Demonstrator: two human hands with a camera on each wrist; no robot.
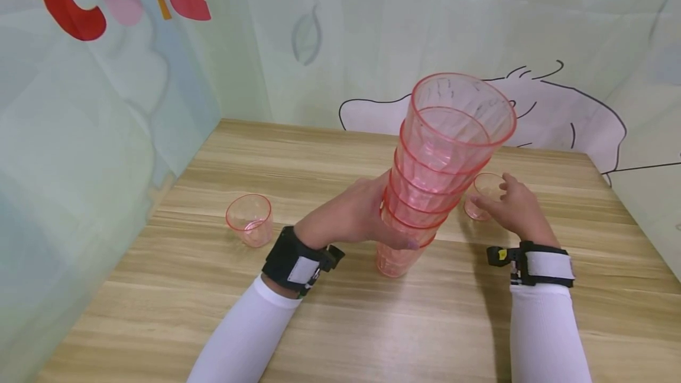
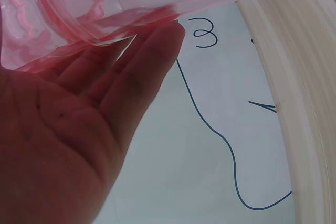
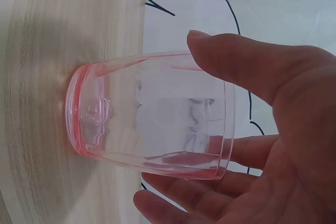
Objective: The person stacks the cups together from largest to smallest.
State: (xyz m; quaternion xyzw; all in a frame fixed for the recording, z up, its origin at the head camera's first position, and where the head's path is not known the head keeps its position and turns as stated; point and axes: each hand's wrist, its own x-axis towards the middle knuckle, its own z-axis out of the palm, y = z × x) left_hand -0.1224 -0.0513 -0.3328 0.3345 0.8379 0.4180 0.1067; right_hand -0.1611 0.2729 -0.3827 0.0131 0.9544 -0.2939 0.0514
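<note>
- Two bare hands at work over a wooden table (image 1: 213, 288), each wrist strapped with a black-and-white band above a white sleeve.
- Left hand (image 1: 357, 213): fingers and thumb wrapped round the lower part of the stack of pink cups (image 1: 441, 158), gripping it. In the left wrist view the palm lies flat against the stack's wall with the fingers fairly straight along it.
- Stack of pink cups: several clear pink plastic tumblers nested one in another, mouths up, leaning away from the person toward the right. Its bottom cup stands on the table near the middle. Nothing inside the top cup that I can see.
- Right hand (image 1: 513, 205): half open, thumb above and fingers below the single cup (image 1: 485, 194) in the right wrist view, cupped round its rim end. Whether the fingers actually press on it or only bracket it, I cannot tell.
- Single cup: same clear pink plastic, standing upright on the table just right of the stack, empty.
- Lone cup (image 1: 249, 220): a third loose tumbler, upright and empty, well left of the stack, beyond the left wrist.
- Backdrop: pale printed sheets behind and left of the stack, with red lettering at upper left.
</note>
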